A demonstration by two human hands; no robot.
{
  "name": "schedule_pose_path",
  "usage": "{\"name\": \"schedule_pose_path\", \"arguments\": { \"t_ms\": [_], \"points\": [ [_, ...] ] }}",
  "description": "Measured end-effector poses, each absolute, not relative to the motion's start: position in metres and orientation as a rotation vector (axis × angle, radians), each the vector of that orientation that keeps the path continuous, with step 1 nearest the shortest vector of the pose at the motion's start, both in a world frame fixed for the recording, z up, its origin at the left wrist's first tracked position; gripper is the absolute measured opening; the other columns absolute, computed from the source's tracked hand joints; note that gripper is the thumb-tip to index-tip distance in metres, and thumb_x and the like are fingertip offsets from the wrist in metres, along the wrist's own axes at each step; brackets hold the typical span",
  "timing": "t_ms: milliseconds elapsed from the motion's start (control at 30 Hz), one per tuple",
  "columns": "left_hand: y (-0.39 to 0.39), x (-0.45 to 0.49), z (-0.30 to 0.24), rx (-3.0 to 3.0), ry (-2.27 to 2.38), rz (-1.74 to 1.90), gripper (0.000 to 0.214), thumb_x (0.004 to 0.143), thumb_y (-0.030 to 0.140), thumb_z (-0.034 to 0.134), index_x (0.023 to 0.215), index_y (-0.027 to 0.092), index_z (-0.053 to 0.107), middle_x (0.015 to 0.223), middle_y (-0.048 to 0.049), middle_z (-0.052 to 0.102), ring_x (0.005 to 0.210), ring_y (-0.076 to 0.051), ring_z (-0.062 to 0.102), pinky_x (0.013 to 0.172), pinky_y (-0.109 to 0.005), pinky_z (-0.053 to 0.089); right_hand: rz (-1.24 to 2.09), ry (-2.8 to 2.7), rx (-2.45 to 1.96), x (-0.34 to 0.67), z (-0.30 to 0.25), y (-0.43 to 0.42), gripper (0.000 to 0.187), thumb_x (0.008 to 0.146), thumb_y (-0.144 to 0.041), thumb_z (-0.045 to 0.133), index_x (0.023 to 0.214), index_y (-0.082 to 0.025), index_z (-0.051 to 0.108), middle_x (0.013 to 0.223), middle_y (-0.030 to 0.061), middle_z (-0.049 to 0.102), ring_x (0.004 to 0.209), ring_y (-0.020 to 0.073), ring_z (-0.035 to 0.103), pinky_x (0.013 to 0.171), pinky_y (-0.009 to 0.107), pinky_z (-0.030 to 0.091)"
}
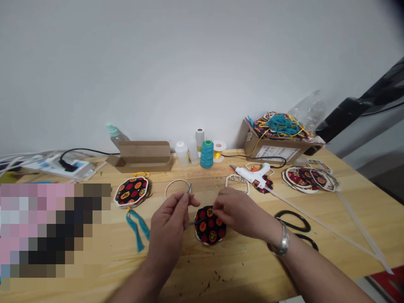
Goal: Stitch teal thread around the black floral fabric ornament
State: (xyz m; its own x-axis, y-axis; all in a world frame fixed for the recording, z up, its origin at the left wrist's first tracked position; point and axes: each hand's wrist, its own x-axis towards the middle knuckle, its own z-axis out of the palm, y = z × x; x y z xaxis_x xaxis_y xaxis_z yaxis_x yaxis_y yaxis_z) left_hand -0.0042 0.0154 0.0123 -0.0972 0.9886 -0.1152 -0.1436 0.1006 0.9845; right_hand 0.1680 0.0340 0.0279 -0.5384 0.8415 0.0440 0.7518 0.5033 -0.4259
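Note:
My left hand (170,223) is closed in a pinch on a thin teal thread (189,189) that sticks up from my fingertips. My right hand (240,212) is closed, its fingertips pressing the top edge of a round black fabric piece with red and orange dots (208,227) that lies flat on the wooden table (240,269). The two hands meet over this piece. A silver bracelet (282,244) sits on my right wrist.
A stack of similar fabric pieces with a teal tassel (131,191) lies left; a wooden ring (176,188) and a wooden frame (237,183) behind. White glue gun (254,174), scissors (295,227), thread spools (206,154), cardboard boxes (277,147), more pieces (307,176), long wooden sticks (328,227).

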Motion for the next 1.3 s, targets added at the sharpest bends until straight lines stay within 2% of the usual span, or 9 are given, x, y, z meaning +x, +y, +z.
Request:
{"name": "schedule_pose_path", "arguments": {
  "t_ms": [133,300,467,600,967,1300],
  "points": [
    [0.017,-0.001,0.011,0.930,1.191,1.083,0.026,0.079,0.038,0.053,0.084,0.016,0.065,0.043,0.0089,0.026,0.041,-0.006,0.021,0.038,-0.018,0.018,0.745,-2.395,-1.128,0.165,0.039,0.027,0.011,0.079,-0.016,0.052,0.071,-0.017,0.059,0.071,-0.0009,0.058,0.070,0.0099,0.050,0.067,0.022,0.035],
    [0.013,0.006,0.012,0.979,1.206,0.996,0.018,0.077,0.033,0.057,0.071,0.017,0.062,0.046,0.0067,0.038,0.042,-0.005,0.026,0.039,-0.016,0.020,0.760,-2.289,-1.123,0.163,0.043,0.024,0.009,0.078,-0.017,0.054,0.070,-0.016,0.058,0.066,-0.0020,0.056,0.067,0.0098,0.048,0.066,0.023,0.034],
    [0.011,0.006,0.008,1.055,1.149,0.939,0.025,0.080,0.035,0.052,0.065,0.016,0.058,0.054,0.0032,0.049,0.048,-0.006,0.036,0.045,-0.017,0.028,0.821,-2.173,-1.189,0.166,0.040,0.029,0.012,0.080,-0.018,0.052,0.071,-0.018,0.061,0.062,-0.0038,0.053,0.061,0.0081,0.047,0.060,0.021,0.033],
    [0.011,0.004,0.003,1.026,1.118,0.931,0.024,0.080,0.036,0.052,0.066,0.017,0.057,0.054,0.0041,0.047,0.050,-0.007,0.037,0.048,-0.018,0.029,0.812,-2.150,-1.219,0.168,0.036,0.031,0.012,0.080,-0.020,0.053,0.073,-0.020,0.063,0.061,-0.0043,0.054,0.061,0.0083,0.048,0.059,0.022,0.033],
    [0.012,0.005,0.006,0.964,1.147,0.896,0.023,0.077,0.037,0.056,0.072,0.015,0.060,0.052,0.0055,0.043,0.047,-0.006,0.033,0.044,-0.017,0.025,0.754,-2.107,-1.208,0.168,0.031,0.034,0.013,0.080,-0.024,0.053,0.072,-0.018,0.061,0.062,-0.0028,0.055,0.062,0.0093,0.047,0.058,0.022,0.032],
    [0.014,0.006,0.004,0.967,1.138,0.889,0.027,0.075,0.039,0.056,0.062,0.016,0.053,0.053,0.0048,0.044,0.046,-0.006,0.033,0.044,-0.018,0.026,0.722,-2.082,-1.209,0.167,0.030,0.036,0.011,0.079,-0.020,0.054,0.069,-0.017,0.059,0.062,-0.0033,0.054,0.061,0.0087,0.046,0.058,0.022,0.032]
  ]
}}
